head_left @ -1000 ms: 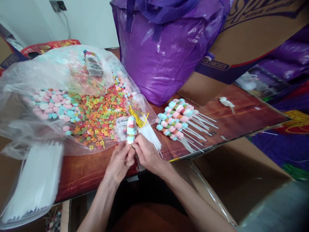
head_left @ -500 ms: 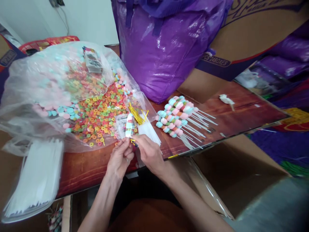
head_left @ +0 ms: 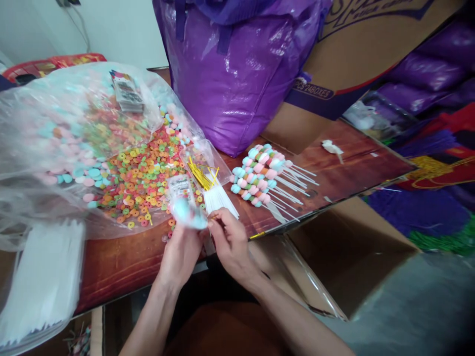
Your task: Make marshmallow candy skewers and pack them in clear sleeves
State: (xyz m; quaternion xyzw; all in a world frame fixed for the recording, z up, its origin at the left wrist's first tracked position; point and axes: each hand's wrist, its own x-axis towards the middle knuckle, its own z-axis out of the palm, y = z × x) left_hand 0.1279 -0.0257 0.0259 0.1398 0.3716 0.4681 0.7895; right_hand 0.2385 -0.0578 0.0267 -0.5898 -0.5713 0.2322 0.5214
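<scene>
My left hand is closed around a wrapped candy skewer, whose pink, blue and white pieces are smeared by motion. It is tilted, with its lower end toward my right hand. My right fingers pinch at that end, where a bit of yellow twist tie shows; the fingers mostly hide it. Just beyond lie a stack of printed clear wrappers, a clear tray with yellow twist ties, and white sticks.
Finished candy skewers are piled to the right on the brown table. Ring gummies and marshmallows lie on a plastic bag at left, near bagged white sticks. A purple bag and carton stand behind.
The wrapped candy skewer has swung from upright to tilted, its top lower and leftward. My right fingers have shifted slightly right. The whole view has shifted a little.
</scene>
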